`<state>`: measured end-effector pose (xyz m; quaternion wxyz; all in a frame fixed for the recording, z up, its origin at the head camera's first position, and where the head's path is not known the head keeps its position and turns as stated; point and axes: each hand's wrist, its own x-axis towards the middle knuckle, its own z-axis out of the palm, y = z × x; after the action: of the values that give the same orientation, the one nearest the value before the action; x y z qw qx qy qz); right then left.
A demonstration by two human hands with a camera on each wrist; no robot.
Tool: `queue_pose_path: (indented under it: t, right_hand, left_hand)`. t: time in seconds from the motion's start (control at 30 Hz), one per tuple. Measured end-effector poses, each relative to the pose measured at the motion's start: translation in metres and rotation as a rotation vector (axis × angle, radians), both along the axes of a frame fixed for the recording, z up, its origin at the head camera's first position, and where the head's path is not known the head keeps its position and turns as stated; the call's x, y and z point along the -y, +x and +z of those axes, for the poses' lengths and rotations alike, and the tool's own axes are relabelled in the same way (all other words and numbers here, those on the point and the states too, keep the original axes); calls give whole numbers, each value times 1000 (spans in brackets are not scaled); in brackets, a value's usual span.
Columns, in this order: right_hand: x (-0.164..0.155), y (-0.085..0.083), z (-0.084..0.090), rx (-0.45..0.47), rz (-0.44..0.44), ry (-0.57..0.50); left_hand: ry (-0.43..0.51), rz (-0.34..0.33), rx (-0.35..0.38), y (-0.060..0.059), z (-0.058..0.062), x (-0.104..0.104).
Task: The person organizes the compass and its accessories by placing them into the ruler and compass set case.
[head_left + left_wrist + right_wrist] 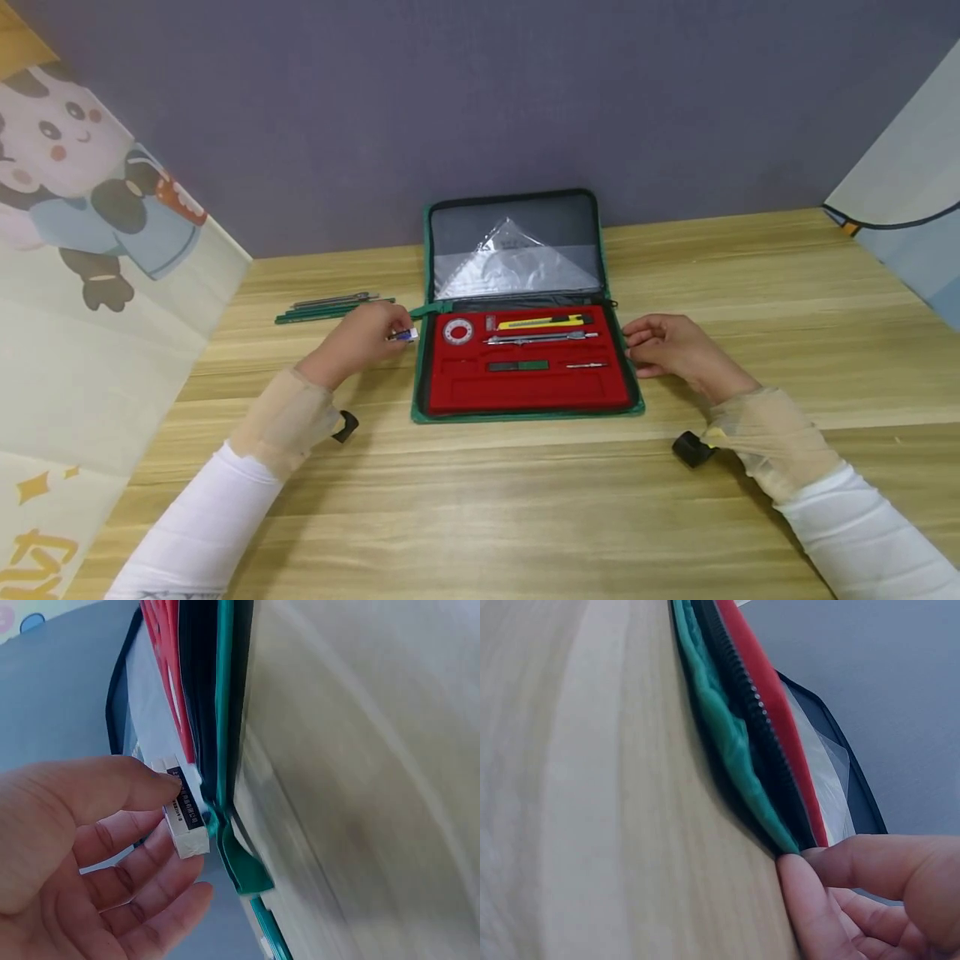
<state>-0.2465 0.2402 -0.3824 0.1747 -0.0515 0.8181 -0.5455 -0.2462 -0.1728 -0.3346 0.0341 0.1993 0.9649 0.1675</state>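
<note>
My left hand pinches a small white eraser with a dark printed sleeve, just left of an open zippered case. In the left wrist view, thumb and fingertips hold the eraser beside the case's green edge and fabric tab. On the other side, my right hand pinches the case's right edge between thumb and finger, clearest in the right wrist view. The red insert carries a white ring-shaped disc, a yellow utility knife, a metal compass, a dark-and-green piece and a small metal part.
Several green pencils and a metal instrument lie left of the case on the wooden table. Clear set squares sit in the raised lid, which stands near a grey-blue panel. A cartoon-printed wall borders the left.
</note>
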Motion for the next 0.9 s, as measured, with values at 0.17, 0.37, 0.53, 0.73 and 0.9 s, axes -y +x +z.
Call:
queue_pose_path:
  t: [0.17, 0.37, 0.53, 0.73, 0.9]
  right_hand:
    - [1, 0, 0, 2, 1, -2]
    - [1, -1, 0, 16, -1, 10]
    - [0, -1, 0, 6, 2, 4]
    - [1, 0, 1, 2, 2, 6]
    - [1, 0, 2, 5, -6, 12]
  left_hand:
    - [-4, -30, 18, 6, -1, -13]
    - [-22, -94, -15, 11, -5, -29]
    - [-33, -176, -58, 18, -3, -41]
    - [-62, -246, -75, 21, -5, -51]
    - [-67, -276, -53, 21, -8, -56]
